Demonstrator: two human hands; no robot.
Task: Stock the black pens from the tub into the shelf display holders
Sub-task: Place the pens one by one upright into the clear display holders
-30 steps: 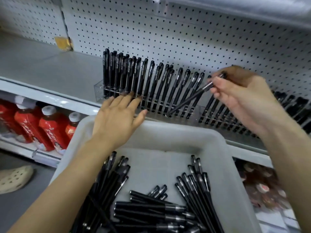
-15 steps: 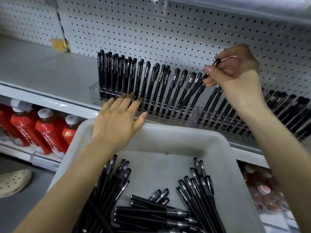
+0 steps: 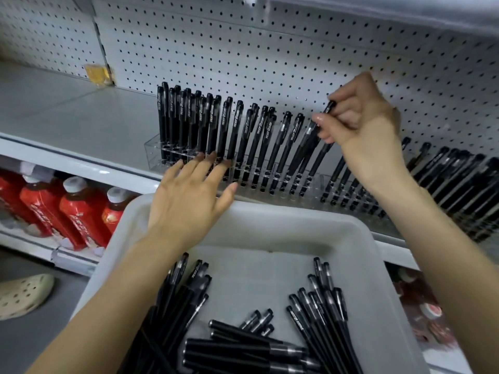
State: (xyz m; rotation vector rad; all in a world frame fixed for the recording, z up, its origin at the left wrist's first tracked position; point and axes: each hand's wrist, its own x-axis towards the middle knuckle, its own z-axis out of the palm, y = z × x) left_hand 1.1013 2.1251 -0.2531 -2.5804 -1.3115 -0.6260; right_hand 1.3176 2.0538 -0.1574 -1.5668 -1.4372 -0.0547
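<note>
The right hand (image 3: 360, 122) pinches 1 slim black plastic pen (image 3: 307, 139) near its cap to aim it into the clear acrylic holder (image 3: 153, 151); the left hand (image 3: 189, 201), fingers straight, likely steadies that holder.

Bare left hand (image 3: 189, 201), bare right hand (image 3: 361, 117), short nails, cream perforated clog (image 3: 23, 295)

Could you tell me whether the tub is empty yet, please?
Not empty: many loose black pens lie in piles on the floor of the tub, at left, centre and right.
</note>
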